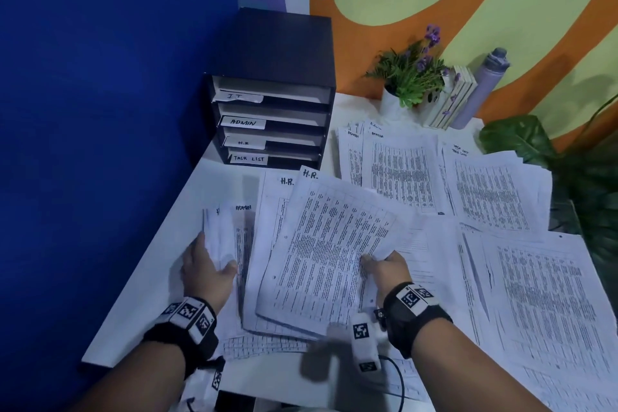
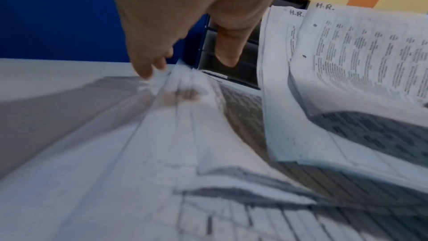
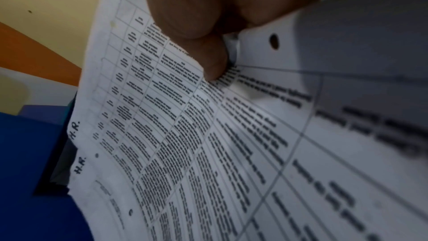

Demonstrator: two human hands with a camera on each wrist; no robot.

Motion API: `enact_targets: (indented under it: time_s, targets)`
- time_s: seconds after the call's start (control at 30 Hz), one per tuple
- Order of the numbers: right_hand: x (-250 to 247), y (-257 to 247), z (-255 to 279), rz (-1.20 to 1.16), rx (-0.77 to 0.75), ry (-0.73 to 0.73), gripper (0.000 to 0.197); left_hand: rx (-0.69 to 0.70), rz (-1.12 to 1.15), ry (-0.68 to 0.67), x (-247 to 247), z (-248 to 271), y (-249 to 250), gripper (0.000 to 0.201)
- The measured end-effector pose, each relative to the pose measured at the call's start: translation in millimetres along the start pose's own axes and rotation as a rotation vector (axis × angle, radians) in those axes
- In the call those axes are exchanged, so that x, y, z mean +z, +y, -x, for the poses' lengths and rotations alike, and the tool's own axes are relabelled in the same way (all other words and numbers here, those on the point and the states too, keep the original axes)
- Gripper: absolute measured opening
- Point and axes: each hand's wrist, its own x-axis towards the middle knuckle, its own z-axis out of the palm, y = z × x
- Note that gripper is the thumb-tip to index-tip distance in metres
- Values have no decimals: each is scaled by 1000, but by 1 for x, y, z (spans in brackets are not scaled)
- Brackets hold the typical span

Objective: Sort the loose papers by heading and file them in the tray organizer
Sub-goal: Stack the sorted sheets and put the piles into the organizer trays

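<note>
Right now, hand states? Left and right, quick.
Left hand: holding the edge of a paper stack on the table.
Right hand: pinching the H.R. sheets, lifted.

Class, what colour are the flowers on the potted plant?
Purple flowers above green leaves; the head view shows them best.
</note>
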Motion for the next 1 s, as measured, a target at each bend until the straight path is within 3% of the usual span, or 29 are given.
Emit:
enact_targets:
  time_s: [0.07,0.13,0.2,0.4,0.7,0.9,1.0]
  targets:
    - [1,-2,1,-9,1,-2,17,26,98,-151,2,1,8,72]
    - [1,-8,5,-23,-11,-24,16,-13,310,-386,3,5,18,49]
    - [0,-12,7,0,-35,-68,13,6,344,-471,5,8,26,32]
    - [-19,-22,7,147,-99,-102,7,45,190,-277,16,7,38,24]
    - [-65,-19,-6,273,-173,32,7,113,225,-256,45,16,69,14]
    - [-93,-20,-9,241,-182,19,4,72,267,-236,62,21,84,12]
    - [-106,-18,-18,221,-167,85,4,97,237,-241,72,26,93,8]
